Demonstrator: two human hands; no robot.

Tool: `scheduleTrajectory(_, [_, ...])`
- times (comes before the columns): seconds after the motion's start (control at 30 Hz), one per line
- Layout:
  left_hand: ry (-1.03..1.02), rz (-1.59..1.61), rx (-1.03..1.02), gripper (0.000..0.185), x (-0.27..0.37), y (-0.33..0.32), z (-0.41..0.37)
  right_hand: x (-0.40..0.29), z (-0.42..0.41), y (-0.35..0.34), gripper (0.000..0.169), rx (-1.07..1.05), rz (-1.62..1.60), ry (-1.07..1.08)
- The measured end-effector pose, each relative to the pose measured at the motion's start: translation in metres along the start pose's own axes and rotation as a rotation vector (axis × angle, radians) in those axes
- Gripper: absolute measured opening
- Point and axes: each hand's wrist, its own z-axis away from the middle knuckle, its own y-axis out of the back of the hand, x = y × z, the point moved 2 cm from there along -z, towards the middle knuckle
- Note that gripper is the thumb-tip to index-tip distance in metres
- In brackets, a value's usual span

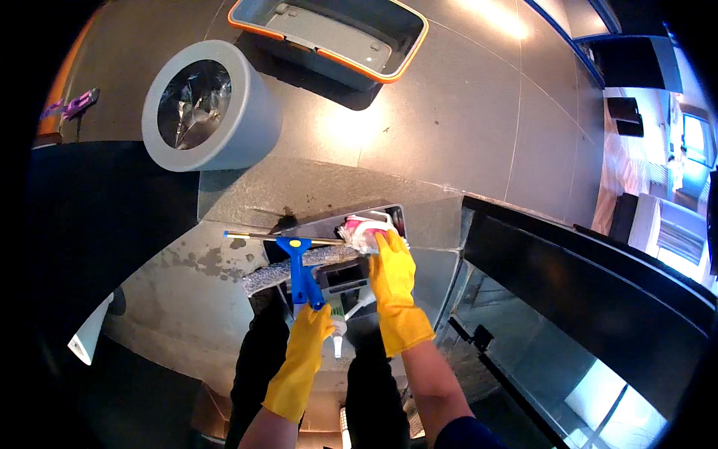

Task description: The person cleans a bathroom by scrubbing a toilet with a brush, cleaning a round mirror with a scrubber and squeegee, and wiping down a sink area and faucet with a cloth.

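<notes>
My left hand (316, 322), in a yellow rubber glove, is closed around the blue handles of a window squeegee (297, 252) and a washer with a grey fluffy sleeve (275, 276). In a matching glove, my right hand (392, 266) touches a white and pink scrub brush (367, 229) with its fingertips; whether it grips the brush is unclear. The brush lies at the far right corner of a grey caddy (336, 221). Nearer to me, a spray bottle (337, 325) with a white nozzle and a white-handled tool (360, 303) are partly hidden in the caddy.
Beyond the caddy stand a round grey bin (252, 118) with a plastic liner and a grey bucket with an orange rim (415, 56). A pink tool (81, 104) lies far left. A black-framed glass panel (527, 337) is at the right. Water spots mark the floor.
</notes>
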Motion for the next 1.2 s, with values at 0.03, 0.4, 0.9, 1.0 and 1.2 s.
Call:
scheduleTrajectory(0.03, [0.01,-0.094,-0.04,0.027,0.013,0.001,0.003,0.0,0.01,0.002,0.026,0.003,-0.071,-0.081])
scheduleTrajectory(0.4, [0.005,0.375,0.378,0.039,0.021,-0.002,0.026,0.001,0.151,-0.181,0.021,0.102,-1.706,-1.384])
scheduleTrajectory(0.9, [-0.019,0.548,0.459,0.039,0.03,0.018,0.042,0.034,0.061,-0.015,0.036,-0.002,-0.527,-0.753])
scheduleTrajectory(1.0, [-0.061,0.53,0.373,0.039,0.043,0.009,0.042,0.08,0.005,-0.038,0.031,0.102,-0.096,-0.224])
scheduleTrajectory(1.2, [-0.284,0.368,0.273,0.038,0.052,0.009,0.034,0.058,-0.027,-0.07,0.032,-0.407,0.231,-0.063])
